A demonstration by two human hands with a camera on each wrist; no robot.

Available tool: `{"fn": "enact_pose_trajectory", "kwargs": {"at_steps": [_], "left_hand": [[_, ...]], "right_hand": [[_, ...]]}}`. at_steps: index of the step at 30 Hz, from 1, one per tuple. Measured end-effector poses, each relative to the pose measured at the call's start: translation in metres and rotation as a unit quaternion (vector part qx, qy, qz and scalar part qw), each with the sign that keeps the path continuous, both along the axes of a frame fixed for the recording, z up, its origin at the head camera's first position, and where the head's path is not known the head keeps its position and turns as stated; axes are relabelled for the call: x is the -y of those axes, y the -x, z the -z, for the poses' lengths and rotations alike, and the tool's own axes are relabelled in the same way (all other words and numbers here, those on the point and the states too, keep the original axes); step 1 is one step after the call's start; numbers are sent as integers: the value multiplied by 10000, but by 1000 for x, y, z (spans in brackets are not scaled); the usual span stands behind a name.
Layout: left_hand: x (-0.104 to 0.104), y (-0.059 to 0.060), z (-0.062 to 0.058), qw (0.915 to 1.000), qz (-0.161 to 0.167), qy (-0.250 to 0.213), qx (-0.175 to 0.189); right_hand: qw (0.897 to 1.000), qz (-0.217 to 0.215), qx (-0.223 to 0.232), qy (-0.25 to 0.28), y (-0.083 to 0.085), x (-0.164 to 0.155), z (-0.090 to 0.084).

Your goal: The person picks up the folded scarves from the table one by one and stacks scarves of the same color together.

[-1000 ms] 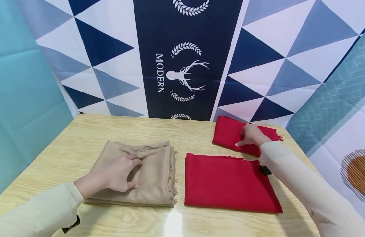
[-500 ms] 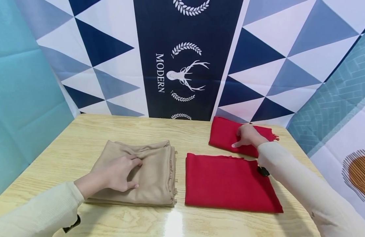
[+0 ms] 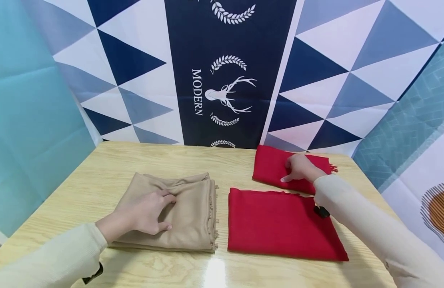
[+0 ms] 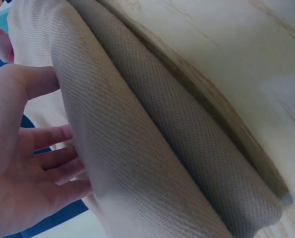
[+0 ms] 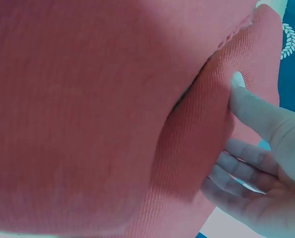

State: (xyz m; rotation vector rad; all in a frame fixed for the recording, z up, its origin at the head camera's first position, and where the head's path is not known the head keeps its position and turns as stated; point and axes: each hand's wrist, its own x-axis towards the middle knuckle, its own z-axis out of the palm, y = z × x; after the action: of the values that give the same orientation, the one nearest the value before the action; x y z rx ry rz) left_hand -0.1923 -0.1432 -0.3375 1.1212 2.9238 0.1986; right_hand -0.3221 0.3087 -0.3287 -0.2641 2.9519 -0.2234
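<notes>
On the left half of the table lies a folded beige scarf [image 3: 193, 224] with a fringe along its right side. My left hand [image 3: 146, 212] rests on it, fingertips and thumb touching the cloth and spread apart. At the back right is a smaller folded red scarf [image 3: 270, 162] with a fringed end. My right hand [image 3: 301, 168] presses on top of it, thumb and fingertips against the fabric with a gap between them, as the right wrist view also shows. In front lies a larger folded red cloth [image 3: 279, 224], apart from the beige one.
The pale wooden table [image 3: 164, 158] ends at a patterned backdrop [image 3: 222, 96] behind it. Teal cloth [image 3: 31, 120] hangs at the left side. My right forearm [image 3: 366, 224] passes over the right edge of the front red cloth.
The back red scarf has slid a little to the left under my right hand. My left hand stays put on the beige scarf. The head view has shifted slightly.
</notes>
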Motion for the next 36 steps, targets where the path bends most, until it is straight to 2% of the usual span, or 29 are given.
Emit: {"fn": "enact_pose_trajectory", "kwargs": {"at_steps": [6,13,17,25,36], "left_hand": [[1,-2,4,10000,-2,-5,-55],[-2,-1,6,9999,-2,2,172],[-3,-1,5,9998,-33,-45,202],[0,-2,5,10000,-44,-52,-10],[0,-1,8,9999,-95,-6,-127]], "right_hand": [[9996,-120,163,207,2,-6,-1],[9984,-243,387,329,4,-16,-3],[9983,-345,357,317,7,-18,-8],[9971,-628,379,199,14,-26,-18],[9964,-609,470,366,17,-42,-11]]}}
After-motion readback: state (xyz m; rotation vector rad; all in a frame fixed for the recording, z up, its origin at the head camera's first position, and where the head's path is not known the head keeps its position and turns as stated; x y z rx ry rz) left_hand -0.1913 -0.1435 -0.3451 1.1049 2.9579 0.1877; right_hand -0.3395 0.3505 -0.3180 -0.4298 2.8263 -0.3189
